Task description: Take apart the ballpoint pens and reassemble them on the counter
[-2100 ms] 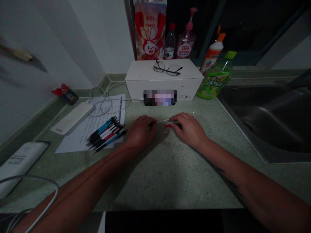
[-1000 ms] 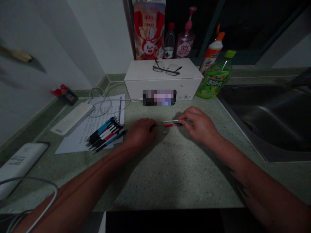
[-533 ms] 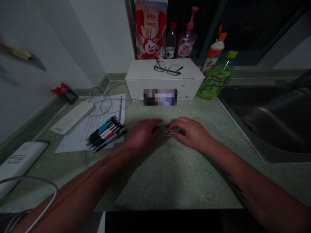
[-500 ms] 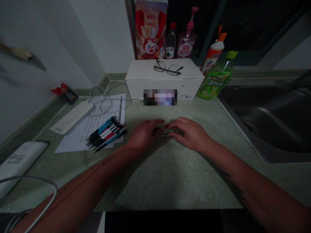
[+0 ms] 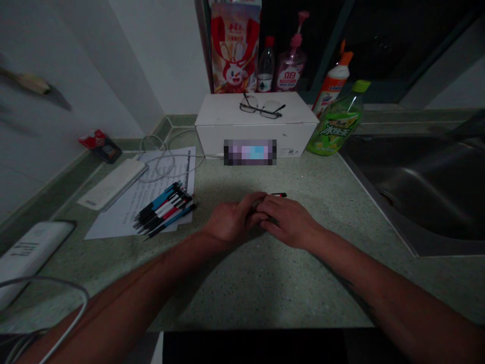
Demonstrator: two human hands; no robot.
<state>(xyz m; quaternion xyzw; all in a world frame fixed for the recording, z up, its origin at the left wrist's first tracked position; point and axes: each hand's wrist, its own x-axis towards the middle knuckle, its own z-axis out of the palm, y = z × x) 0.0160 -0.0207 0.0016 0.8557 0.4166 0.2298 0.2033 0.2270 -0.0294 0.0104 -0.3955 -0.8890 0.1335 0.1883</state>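
My left hand (image 5: 231, 220) and my right hand (image 5: 286, 217) meet over the middle of the counter, fingers curled and touching each other. Whatever lies between their fingers is mostly hidden. Just past the right hand's knuckles shows a short dark piece with a red mark, like a pen end (image 5: 279, 194); whether it is held or lies on the counter I cannot tell. Left of my left hand, a bunch of pens (image 5: 164, 210) in blue, black, white and red rests on printed paper sheets (image 5: 109, 222).
A white box (image 5: 212, 134) with eyeglasses (image 5: 261, 107) on top stands at the back, a blurred-out device before it. Bottles, including a green one (image 5: 335, 126), stand beside and behind it. A sink (image 5: 417, 192) is at right; white power banks (image 5: 113, 184) and cables at left.
My hands have come together from slightly apart, closing over the thin pieces between them. The dark and red pen end now shows beyond the right hand. The pen bunch stays put.
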